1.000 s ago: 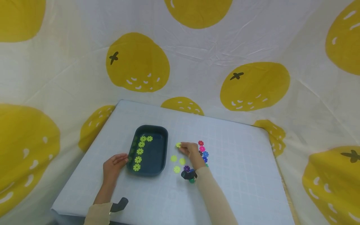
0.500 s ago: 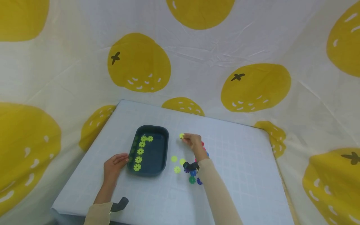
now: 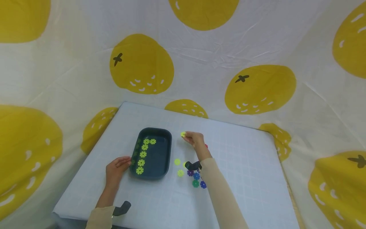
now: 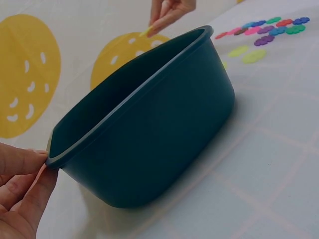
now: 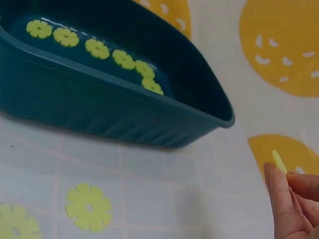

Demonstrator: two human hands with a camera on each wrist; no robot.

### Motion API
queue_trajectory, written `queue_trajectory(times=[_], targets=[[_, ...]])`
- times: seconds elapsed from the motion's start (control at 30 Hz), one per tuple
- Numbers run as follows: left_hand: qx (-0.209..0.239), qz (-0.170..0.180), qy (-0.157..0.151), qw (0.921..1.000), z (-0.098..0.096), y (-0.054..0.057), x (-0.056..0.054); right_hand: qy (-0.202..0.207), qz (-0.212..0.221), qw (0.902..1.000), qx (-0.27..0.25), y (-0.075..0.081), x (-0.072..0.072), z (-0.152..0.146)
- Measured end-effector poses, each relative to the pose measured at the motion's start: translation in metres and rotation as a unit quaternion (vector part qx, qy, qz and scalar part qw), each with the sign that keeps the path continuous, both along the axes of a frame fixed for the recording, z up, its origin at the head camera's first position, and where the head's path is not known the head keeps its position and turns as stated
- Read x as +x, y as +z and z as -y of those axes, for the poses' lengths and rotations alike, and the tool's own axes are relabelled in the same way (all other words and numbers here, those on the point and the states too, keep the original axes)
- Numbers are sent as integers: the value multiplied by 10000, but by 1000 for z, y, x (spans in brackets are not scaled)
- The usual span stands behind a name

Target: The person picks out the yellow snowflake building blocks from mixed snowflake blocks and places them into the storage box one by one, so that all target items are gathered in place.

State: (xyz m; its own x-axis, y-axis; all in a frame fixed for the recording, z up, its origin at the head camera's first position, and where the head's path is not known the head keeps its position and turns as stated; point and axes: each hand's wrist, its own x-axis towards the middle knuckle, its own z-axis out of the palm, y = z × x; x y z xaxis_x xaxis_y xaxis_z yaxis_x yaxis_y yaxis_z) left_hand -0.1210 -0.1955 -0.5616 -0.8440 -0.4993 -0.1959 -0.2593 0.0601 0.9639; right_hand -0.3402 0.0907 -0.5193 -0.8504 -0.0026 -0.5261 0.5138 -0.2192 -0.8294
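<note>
My left hand (image 3: 116,170) pinches the left rim of a dark teal plastic tub (image 4: 149,129) between thumb and fingers. Inside the tub, several yellow-green notched flower discs (image 3: 143,154) lie in a line along the left side, turning the corner at the far end. Up past the tub's far right corner, my right hand (image 3: 195,139) pinches one more yellow-green flower disc (image 3: 183,134) by its edge, above the table. In the right wrist view that disc (image 5: 279,162) shows edge-on between thumb and fingers.
Loose yellow-green discs (image 3: 180,173) lie on the white cloth right of the tub. Beside them is a group of purple, blue and green discs (image 3: 196,176), partly hidden by the right forearm. A curtain (image 3: 200,51) printed with yellow fruit hangs behind the table.
My right hand has moved away from me over the table, carrying its disc from beside the loose ones to near the tub's far right corner. My left hand keeps its place on the rim.
</note>
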Motion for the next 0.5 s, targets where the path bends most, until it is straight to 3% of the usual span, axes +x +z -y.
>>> queue_trajectory(times=[0.27, 0.5], targets=[[56, -37, 53, 10000, 1, 1, -1, 252, -30, 9997, -38, 6, 3, 17], [97, 17, 90, 9999, 3, -5, -3, 485, -143, 9987, -114, 8, 10, 44]])
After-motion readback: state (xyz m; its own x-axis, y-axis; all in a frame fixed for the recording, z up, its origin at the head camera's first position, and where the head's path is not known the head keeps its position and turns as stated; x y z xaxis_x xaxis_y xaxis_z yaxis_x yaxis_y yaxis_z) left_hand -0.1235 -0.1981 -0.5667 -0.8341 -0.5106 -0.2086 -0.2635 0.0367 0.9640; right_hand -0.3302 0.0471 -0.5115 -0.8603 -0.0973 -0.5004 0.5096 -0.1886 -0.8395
